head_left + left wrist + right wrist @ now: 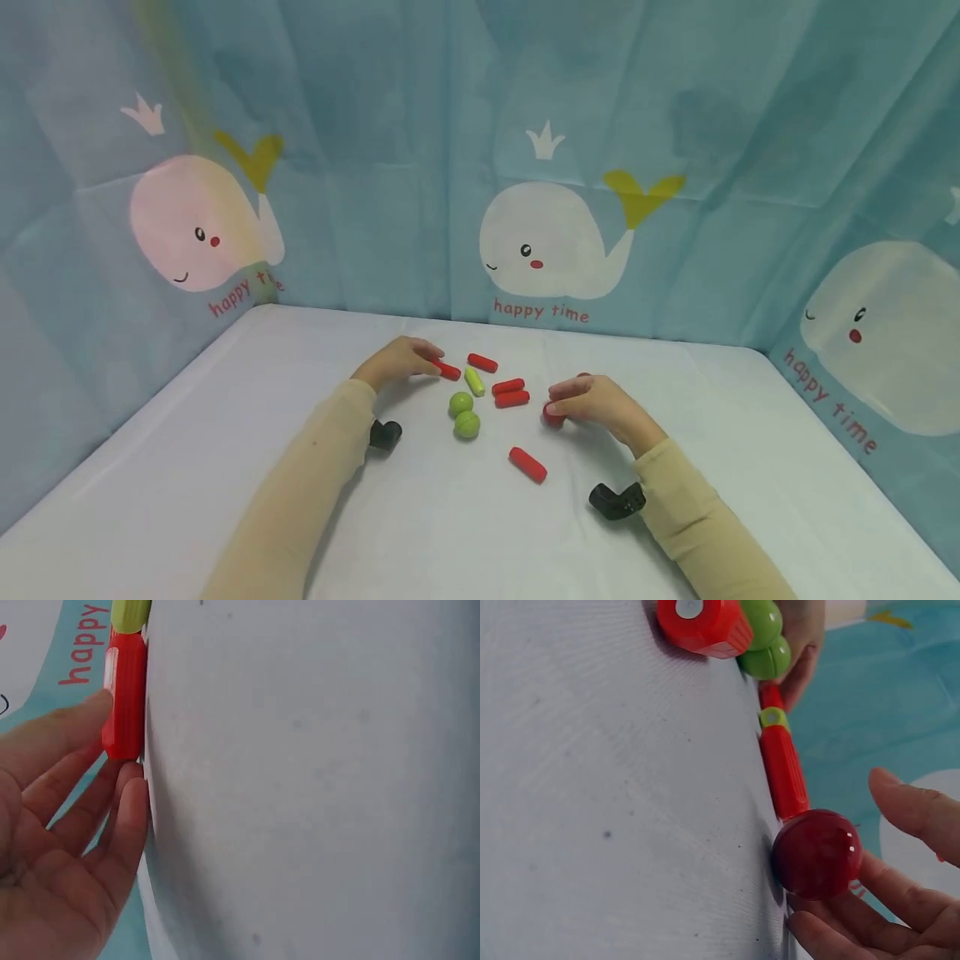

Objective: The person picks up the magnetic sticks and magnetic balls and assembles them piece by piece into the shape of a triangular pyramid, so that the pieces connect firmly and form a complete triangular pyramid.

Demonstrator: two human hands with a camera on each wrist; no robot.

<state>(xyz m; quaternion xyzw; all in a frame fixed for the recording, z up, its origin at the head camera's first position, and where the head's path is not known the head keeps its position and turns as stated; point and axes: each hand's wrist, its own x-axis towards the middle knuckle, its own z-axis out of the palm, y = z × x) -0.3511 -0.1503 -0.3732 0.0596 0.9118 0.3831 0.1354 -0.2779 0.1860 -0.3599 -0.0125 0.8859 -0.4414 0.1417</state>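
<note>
At the left end of a red ribbed stick (447, 370), my left hand (401, 361) pinches it between thumb and fingers. The left wrist view shows the thumb on the side of this red stick (126, 697), with the lower fingers loosely bent beneath. My right hand (596, 404) is at a shiny dark red ball (552, 416). Seen from the right wrist, the fingers lie behind and beside the ball (817, 855), while the thumb stands well apart from it. A bit of another dark red thing (583, 375) shows behind this hand, mostly hidden.
Between the hands lie a yellow-green stick (475, 382), two green balls (467, 424) close together, and several more red sticks (512, 399). One red stick (528, 465) lies nearer the front. A blue whale-print curtain (375, 167) stands behind the white table (450, 533).
</note>
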